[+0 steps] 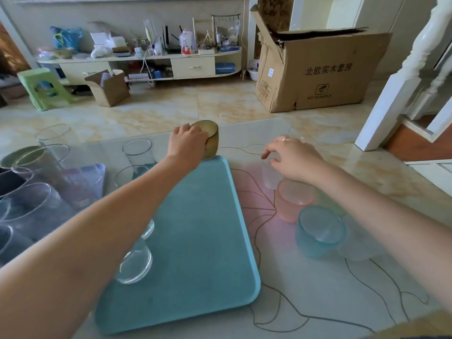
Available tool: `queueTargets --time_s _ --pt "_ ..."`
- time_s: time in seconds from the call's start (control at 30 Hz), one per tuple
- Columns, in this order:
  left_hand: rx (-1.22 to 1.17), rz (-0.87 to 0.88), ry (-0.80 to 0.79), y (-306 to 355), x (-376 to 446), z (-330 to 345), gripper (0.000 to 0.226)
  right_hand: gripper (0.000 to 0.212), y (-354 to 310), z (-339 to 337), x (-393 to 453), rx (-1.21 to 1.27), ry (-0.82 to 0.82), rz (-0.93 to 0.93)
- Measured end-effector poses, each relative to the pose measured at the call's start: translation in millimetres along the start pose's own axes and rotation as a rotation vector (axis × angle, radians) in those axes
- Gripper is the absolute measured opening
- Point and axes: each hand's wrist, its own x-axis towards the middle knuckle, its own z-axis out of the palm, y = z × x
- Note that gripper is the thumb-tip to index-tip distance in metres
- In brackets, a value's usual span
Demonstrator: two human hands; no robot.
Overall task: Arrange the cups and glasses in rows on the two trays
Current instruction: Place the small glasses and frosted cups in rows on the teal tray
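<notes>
Left hand (187, 140) grasping amber cup (208, 139) at blue tray's (208, 241) far corner; right hand (293, 157) grasping frosted cup (270, 177). Next: set both in row.

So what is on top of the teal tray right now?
On the flat teal plastic tray, clear glasses line its left side; one shows below the left forearm, which hides others. The left hand holds an amber glass cup at the far edge.
</notes>
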Motion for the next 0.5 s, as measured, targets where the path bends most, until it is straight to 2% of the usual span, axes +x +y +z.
queueTargets --time_s 0.1,0.23,0.33,0.5 --pt "0.050 -0.085 -0.053 -41 -14 -11 0.014 0.026 -15 -1 -1 -0.033 -0.082 0.022" --pt "0.021 -0.120 -0.213 -70 -25 -20 0.006 0.030 -23 14 -5 -0.289 -0.123 -0.025" --pt "0.075 -0.069 -0.264 -74 -28 -20 0.010 0.028 -21 20 -7 -0.279 -0.116 -0.029" --pt "0.065 -0.080 -0.302 -70 -31 -8 0.021 0.024 -14 23 -9 -0.172 -0.126 -0.007"
